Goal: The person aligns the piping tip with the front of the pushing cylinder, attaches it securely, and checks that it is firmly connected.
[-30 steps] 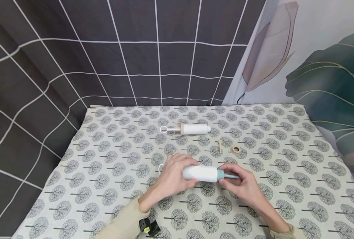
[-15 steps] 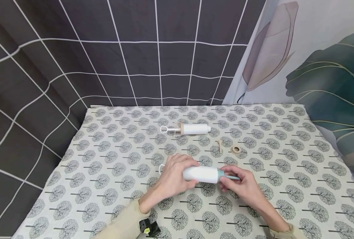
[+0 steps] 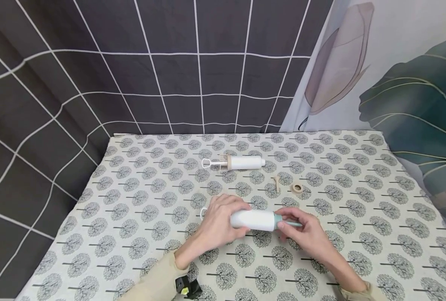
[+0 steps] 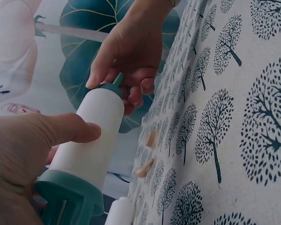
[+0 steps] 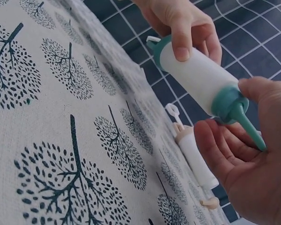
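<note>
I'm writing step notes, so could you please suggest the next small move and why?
Probably a slight test turn of the teal tapered cap: the right hand pinches it at the white cylindrical barrel's end, the left hand grips the barrel, and the cap's tightness can't be seen.

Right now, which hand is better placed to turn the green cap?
Probably the right hand: its thumb and fingers are at the green cap. The left hand grips the white tube behind it, so it seems better suited to steadying.
</note>
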A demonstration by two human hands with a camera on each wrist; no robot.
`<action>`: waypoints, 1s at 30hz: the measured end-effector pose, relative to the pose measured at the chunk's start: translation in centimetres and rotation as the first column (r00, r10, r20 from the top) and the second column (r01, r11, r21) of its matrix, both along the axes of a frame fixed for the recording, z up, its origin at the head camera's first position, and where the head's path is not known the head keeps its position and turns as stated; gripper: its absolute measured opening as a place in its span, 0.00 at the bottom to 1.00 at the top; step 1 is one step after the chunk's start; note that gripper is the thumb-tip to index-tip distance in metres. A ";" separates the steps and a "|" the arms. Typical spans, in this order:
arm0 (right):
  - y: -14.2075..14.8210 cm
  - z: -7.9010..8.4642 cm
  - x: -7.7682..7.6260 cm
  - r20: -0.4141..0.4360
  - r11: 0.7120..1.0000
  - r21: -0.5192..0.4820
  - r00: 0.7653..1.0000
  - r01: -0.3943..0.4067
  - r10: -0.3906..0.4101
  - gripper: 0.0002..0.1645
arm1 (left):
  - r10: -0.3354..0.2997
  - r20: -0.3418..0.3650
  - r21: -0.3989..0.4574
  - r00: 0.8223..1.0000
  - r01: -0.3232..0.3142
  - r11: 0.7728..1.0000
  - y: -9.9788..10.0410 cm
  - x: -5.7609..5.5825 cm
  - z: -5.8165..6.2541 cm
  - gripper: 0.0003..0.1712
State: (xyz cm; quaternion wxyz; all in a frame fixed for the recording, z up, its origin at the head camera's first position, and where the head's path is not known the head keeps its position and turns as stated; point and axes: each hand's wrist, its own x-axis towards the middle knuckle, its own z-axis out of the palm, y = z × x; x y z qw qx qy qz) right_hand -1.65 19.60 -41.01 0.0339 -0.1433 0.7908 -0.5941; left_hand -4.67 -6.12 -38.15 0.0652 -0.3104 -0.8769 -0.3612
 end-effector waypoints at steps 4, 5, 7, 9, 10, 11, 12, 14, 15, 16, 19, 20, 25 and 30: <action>0.1 -0.1 -0.1 -0.039 1.000 -0.016 0.999 -0.026 0.026 0.25 | 0.003 0.002 0.008 1.000 -0.003 1.000 0.0 0.0 -0.1 0.27; 0.1 -0.2 -0.1 -0.043 0.999 -0.029 0.998 -0.038 0.036 0.27 | 0.004 0.004 0.008 1.000 -0.004 1.000 0.0 0.0 -0.1 0.27; 0.2 -0.3 -0.2 -0.069 0.997 -0.042 0.996 -0.059 0.056 0.29 | 0.005 0.012 0.001 1.000 -0.005 1.000 -0.1 -0.1 -0.1 0.27; 0.2 -0.4 -0.3 -0.110 0.996 -0.049 0.991 -0.076 0.071 0.29 | 0.005 0.021 -0.004 1.000 -0.005 1.000 -0.1 -0.1 0.0 0.27; 0.2 -0.4 -0.3 -0.134 0.995 -0.055 0.988 -0.086 0.078 0.29 | 0.006 0.027 -0.005 1.000 -0.005 1.000 -0.1 -0.1 0.0 0.27; 0.1 -0.5 -0.3 -0.159 0.994 -0.058 0.984 -0.095 0.084 0.29 | 0.005 0.033 -0.002 0.999 -0.005 1.000 -0.1 -0.1 0.0 0.26; 0.1 -0.5 -0.4 -0.182 0.993 -0.063 0.979 -0.103 0.090 0.28 | 0.006 0.034 -0.004 0.999 -0.006 1.000 -0.1 -0.1 0.0 0.26; 0.1 -0.6 -0.4 -0.212 0.990 -0.080 0.972 -0.120 0.100 0.28 | 0.006 0.034 -0.005 0.999 -0.006 1.000 -0.1 -0.1 0.0 0.27; 0.1 -0.6 -0.3 -0.224 0.988 -0.089 0.969 -0.128 0.105 0.27 | 0.007 0.034 -0.008 0.999 -0.007 1.000 -0.1 -0.1 0.1 0.27; 0.1 -0.6 -0.3 -0.227 0.987 -0.097 0.968 -0.132 0.107 0.27 | 0.007 0.034 -0.009 0.999 -0.007 1.000 -0.1 0.0 0.1 0.27; 0.1 -0.7 -0.2 -0.229 0.985 -0.109 0.968 -0.133 0.105 0.27 | 0.006 0.031 -0.014 0.999 -0.005 1.000 0.0 0.0 0.0 0.27; 0.1 -0.7 -0.2 -0.228 0.985 -0.112 0.968 -0.131 0.103 0.27 | 0.005 0.032 -0.015 0.999 -0.005 1.000 0.0 0.0 0.0 0.27; 0.1 -0.8 -0.2 -0.211 0.988 -0.104 0.974 -0.110 0.086 0.27 | 0.004 0.038 -0.013 0.999 -0.004 1.000 0.0 0.0 -0.1 0.27; 0.2 -0.7 -0.1 -0.173 0.994 -0.082 0.983 -0.075 0.060 0.24 | 0.006 0.038 -0.006 0.999 -0.006 1.000 0.0 0.0 0.0 0.27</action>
